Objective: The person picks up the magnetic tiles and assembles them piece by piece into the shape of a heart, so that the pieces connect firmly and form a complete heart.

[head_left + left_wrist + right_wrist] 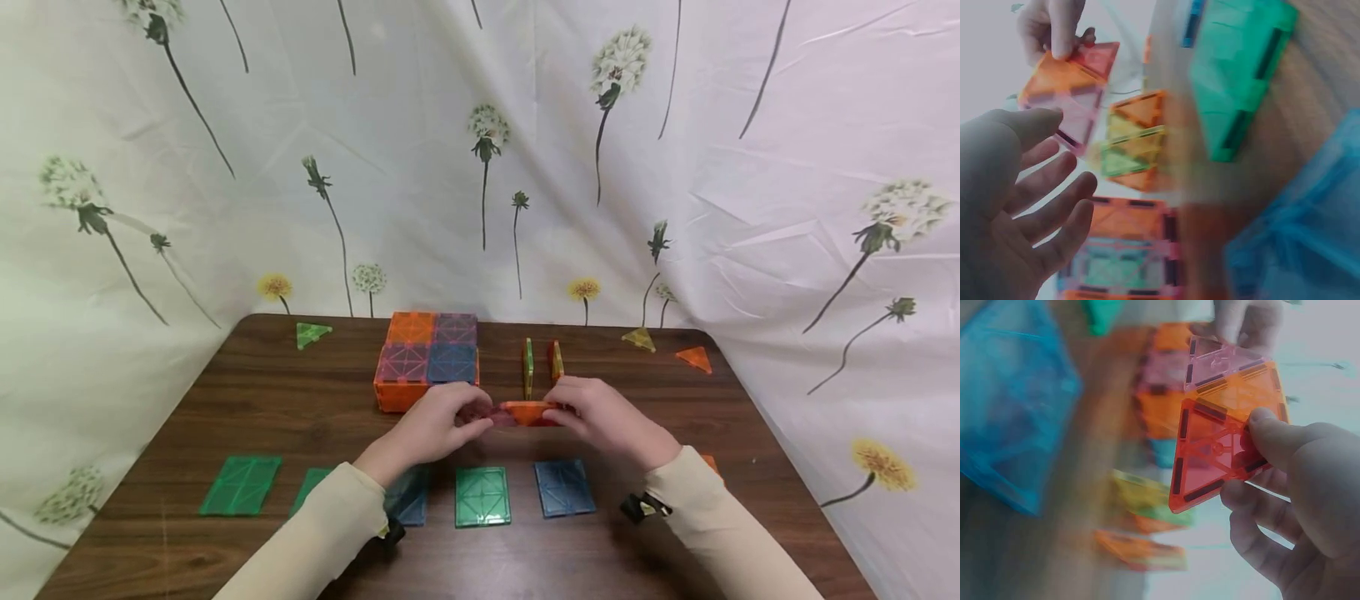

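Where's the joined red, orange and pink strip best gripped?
Probably by its ends: the red tile from the right, the pink tile from the left, pinching both faces. The strip is thin and its tiles meet edge to edge, so seams might fold.

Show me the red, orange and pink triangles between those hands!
Red triangle (pixel 1204 454): right wrist view, on its middle.
Orange triangle (pixel 1242 390): right wrist view, near its middle.
Pink triangle (pixel 1213 363): right wrist view, on its middle.

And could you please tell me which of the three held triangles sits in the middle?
The orange triangle: it sits between the purple triangle by the left hand and the red triangle the right hand pinches.
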The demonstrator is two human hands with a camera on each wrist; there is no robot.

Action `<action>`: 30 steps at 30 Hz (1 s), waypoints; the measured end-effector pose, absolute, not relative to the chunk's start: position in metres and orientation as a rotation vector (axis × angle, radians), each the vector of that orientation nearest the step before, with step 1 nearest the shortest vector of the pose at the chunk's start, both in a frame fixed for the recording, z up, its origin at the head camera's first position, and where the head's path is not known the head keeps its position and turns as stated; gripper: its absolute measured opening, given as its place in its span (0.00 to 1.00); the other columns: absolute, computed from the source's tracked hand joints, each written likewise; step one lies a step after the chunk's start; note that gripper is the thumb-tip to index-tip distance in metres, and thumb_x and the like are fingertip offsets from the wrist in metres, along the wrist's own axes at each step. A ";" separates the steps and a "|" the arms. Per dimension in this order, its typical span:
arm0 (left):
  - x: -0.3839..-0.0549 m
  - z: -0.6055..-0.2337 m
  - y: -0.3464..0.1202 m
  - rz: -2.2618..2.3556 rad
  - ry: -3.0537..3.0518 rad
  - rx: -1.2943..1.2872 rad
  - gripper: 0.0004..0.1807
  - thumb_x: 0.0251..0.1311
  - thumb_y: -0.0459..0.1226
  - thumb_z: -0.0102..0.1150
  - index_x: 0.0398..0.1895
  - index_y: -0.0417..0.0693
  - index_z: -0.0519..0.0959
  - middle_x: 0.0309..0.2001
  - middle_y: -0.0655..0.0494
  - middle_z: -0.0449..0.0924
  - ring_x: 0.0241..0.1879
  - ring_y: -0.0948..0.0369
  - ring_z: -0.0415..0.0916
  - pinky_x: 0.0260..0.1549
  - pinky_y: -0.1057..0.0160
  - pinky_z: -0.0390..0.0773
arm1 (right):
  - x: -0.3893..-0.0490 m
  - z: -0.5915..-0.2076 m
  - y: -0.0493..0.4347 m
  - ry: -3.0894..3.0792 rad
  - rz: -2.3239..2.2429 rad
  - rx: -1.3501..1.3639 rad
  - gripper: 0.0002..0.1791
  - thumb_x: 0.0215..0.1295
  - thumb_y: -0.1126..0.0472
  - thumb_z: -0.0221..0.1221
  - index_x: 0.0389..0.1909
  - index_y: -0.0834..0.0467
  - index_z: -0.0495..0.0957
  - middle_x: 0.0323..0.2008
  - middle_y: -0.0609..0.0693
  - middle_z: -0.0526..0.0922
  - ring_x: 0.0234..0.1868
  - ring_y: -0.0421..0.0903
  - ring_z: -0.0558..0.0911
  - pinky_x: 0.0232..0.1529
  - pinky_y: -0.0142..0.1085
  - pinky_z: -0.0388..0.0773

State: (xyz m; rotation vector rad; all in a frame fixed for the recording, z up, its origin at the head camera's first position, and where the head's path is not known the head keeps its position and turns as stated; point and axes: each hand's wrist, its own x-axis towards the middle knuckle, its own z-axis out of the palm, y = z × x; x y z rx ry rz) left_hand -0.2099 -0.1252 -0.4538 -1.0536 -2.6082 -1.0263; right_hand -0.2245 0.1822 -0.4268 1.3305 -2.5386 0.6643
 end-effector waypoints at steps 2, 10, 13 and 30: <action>-0.208 -0.448 -0.130 -1.037 -2.548 -1.030 0.14 0.67 0.39 0.72 0.53 0.49 0.85 0.41 0.57 0.84 0.36 0.63 0.80 0.36 0.63 0.84 | -0.224 -0.417 0.192 -2.458 0.698 1.302 0.05 0.67 0.64 0.71 0.41 0.53 0.87 0.37 0.41 0.83 0.33 0.35 0.78 0.34 0.30 0.81; -0.204 -0.440 -0.152 -1.037 -2.476 -0.942 0.12 0.63 0.35 0.74 0.49 0.46 0.86 0.38 0.61 0.84 0.34 0.63 0.79 0.34 0.62 0.84 | -0.227 -0.393 0.231 -2.325 0.589 0.858 0.06 0.62 0.68 0.73 0.36 0.59 0.85 0.31 0.48 0.84 0.28 0.40 0.78 0.27 0.36 0.78; -0.202 -0.445 -0.157 -1.030 -2.513 -0.938 0.10 0.64 0.36 0.74 0.47 0.46 0.87 0.36 0.64 0.84 0.33 0.64 0.79 0.34 0.61 0.84 | -0.233 -0.398 0.241 -2.402 0.552 0.677 0.04 0.66 0.66 0.71 0.36 0.62 0.85 0.29 0.53 0.85 0.26 0.44 0.78 0.27 0.39 0.77; -0.198 -0.461 -0.164 -1.038 -2.609 -0.918 0.07 0.65 0.37 0.73 0.45 0.53 0.87 0.38 0.64 0.87 0.34 0.69 0.78 0.36 0.66 0.83 | -0.277 -0.477 0.222 -2.738 0.483 0.294 0.11 0.69 0.63 0.60 0.29 0.65 0.76 0.21 0.57 0.77 0.21 0.52 0.75 0.24 0.45 0.76</action>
